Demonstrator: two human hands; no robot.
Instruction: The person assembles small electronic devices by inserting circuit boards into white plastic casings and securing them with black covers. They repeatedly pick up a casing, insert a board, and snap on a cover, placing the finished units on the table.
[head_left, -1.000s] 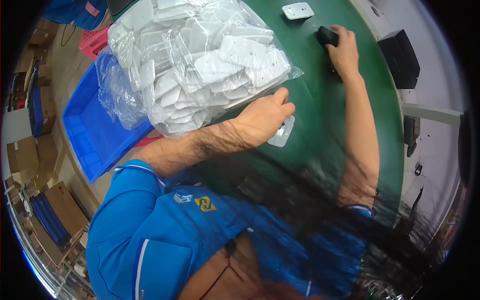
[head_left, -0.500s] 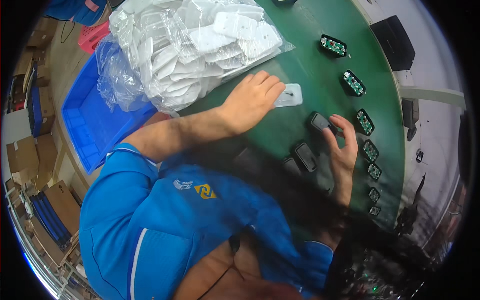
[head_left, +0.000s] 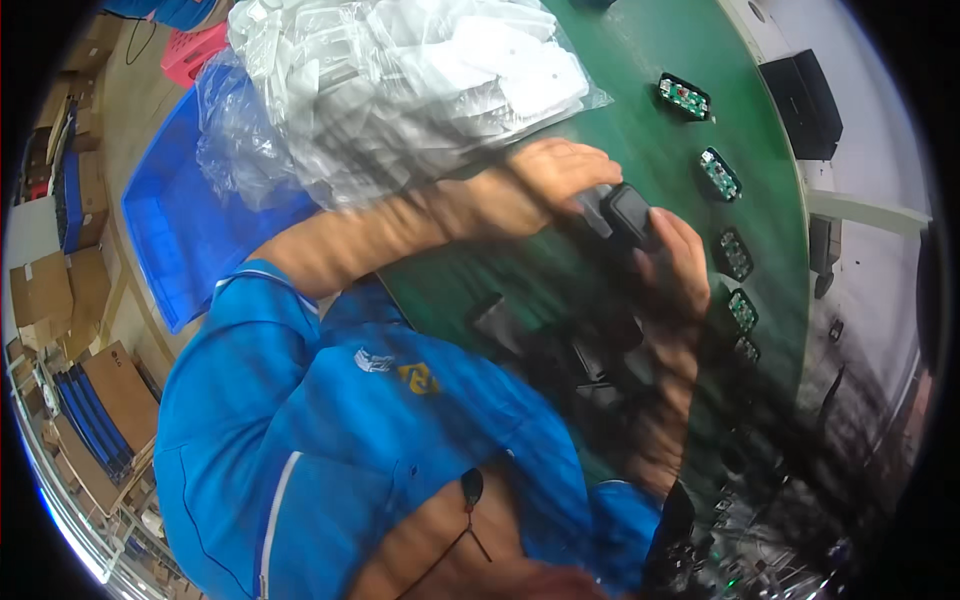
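My left hand (head_left: pixel 562 178) is closed on a pale plastic cover (head_left: pixel 597 212), whose edge shows below the fingers. Directly beside it, a small black plastic case (head_left: pixel 630 211) is gripped by the fingers of my right hand (head_left: pixel 684 262). Cover and case overlap in view; whether they touch I cannot tell. Lower on the green table, more black cases (head_left: pixel 590 362) lie partly hidden behind dark strands of hair, which also blur the right forearm.
A clear bag of white plastic covers (head_left: pixel 430 90) lies at the far left, beside a blue bin (head_left: pixel 152 225). Along the right, several black cases with green circuit boards (head_left: pixel 720 173) form a row on the table (head_left: pixel 640 145). Past the edge stands a black box (head_left: pixel 802 105).
My left hand has moved right with the pale cover, and my right hand has raised the black case slightly up and left to meet it. More hair now crosses the view.
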